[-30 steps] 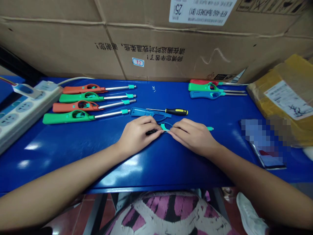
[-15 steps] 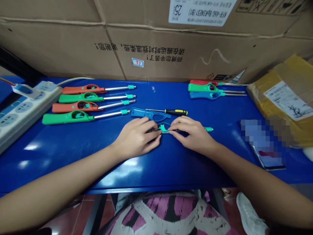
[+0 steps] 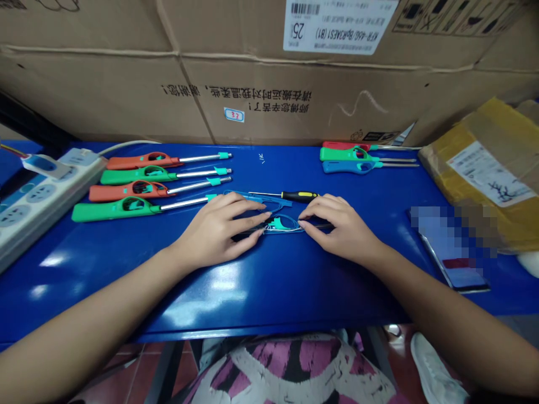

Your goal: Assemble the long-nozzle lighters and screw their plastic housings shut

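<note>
One opened blue lighter (image 3: 278, 224) lay on the table (image 3: 269, 297), left hand (image 3: 217, 230) pinching its rear, right hand (image 3: 346, 227) its front. It seemed light, stiff-shelled and fragile inside, best held by its edges.

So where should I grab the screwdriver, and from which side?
Probably by the screwdriver's thick handle, from above with the right hand: it lies flat, handle end beside that hand, while the thin shaft points left alongside the loose blue casing.
</note>
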A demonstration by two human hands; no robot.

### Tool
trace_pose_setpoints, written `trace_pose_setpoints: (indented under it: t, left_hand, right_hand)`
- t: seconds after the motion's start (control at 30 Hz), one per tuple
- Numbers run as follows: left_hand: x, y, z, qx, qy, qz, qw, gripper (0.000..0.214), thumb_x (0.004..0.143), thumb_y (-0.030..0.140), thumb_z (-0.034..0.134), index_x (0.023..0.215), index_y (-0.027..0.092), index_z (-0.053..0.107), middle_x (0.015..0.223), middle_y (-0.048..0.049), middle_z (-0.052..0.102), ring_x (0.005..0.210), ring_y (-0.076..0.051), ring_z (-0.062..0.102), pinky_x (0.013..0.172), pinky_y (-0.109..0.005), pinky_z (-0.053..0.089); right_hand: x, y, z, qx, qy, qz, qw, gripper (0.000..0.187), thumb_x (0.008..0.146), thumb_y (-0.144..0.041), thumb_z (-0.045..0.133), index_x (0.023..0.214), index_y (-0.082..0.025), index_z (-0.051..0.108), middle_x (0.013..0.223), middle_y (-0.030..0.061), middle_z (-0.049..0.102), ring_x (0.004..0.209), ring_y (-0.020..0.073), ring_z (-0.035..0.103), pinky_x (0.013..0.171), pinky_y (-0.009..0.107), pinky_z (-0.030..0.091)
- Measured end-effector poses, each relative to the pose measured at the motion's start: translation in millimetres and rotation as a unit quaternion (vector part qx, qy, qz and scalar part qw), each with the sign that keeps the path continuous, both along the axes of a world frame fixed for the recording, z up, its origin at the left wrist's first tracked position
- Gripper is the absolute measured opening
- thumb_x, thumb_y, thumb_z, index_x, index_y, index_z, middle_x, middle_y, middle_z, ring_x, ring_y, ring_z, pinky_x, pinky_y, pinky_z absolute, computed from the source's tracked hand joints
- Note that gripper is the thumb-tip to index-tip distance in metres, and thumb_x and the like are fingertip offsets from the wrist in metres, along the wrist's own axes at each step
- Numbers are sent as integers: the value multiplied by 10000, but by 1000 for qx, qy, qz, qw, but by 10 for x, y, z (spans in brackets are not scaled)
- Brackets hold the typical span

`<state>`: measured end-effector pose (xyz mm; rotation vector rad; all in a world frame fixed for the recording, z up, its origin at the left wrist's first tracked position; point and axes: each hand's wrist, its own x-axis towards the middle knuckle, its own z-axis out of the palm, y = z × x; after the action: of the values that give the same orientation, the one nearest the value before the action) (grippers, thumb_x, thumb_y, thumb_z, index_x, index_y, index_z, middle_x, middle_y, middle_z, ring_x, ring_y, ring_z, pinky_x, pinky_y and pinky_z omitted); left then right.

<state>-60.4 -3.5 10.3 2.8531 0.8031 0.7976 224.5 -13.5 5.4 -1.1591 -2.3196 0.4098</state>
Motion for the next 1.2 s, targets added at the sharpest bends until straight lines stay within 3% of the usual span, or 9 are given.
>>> trace_pose_setpoints:
  t: [0.17,0.37,0.5,0.67,0.9,1.2]
  left_hand:
    - [-31,-5,-36,-19,62,2,998,327,963,270,610,1273,229,707,1360,-81,670,1068,-267,629,914,-445,523]
    - [-24,33,-93,-129,-18,-13,991,311,981,247,592,1270,245,708,1323,-80,688,1047,-232,624,928,-428,525]
    - [6,31,-115,-141,-39,-17,989,295,970,242,622,1249,246,716,1279,-79,695,1071,-226,610,958,-423,508]
    - [56,-20,-136,-124,-49,-7,991,273,966,242,634,1222,227,727,1130,-82,697,1007,-208,603,911,-387,503]
    - [87,-71,-188,-115,-55,-1,992,264,990,253,606,1222,182,711,1110,-81,740,976,-200,651,887,-372,518]
    - [133,-120,-107,10,51,17,999,270,1006,258,564,1206,165,720,1146,-90,743,946,-228,648,798,-363,530]
  right_hand:
    - [5,11,-20,-40,-13,-4,999,92,934,-261,657,855,-218,673,873,2,728,885,179,654,848,360,399]
    - [21,27,-33,-57,-8,-1,998,92,941,-255,649,858,-222,673,871,-4,724,878,174,654,843,356,409]
    - [11,10,-44,-7,6,-9,1000,71,946,-273,635,975,-221,675,981,35,722,952,213,642,859,385,424]
    - [-88,-52,-39,46,-12,21,999,223,964,-334,630,1162,-240,675,1123,69,697,1060,233,613,905,402,420]
    - [-156,-61,-83,43,-42,53,997,190,1006,-311,568,1127,-240,696,1094,52,714,1059,213,613,902,378,407]
    - [-159,-68,-116,24,-20,52,998,152,995,-269,588,1086,-223,701,1100,54,706,1055,202,621,903,379,399]
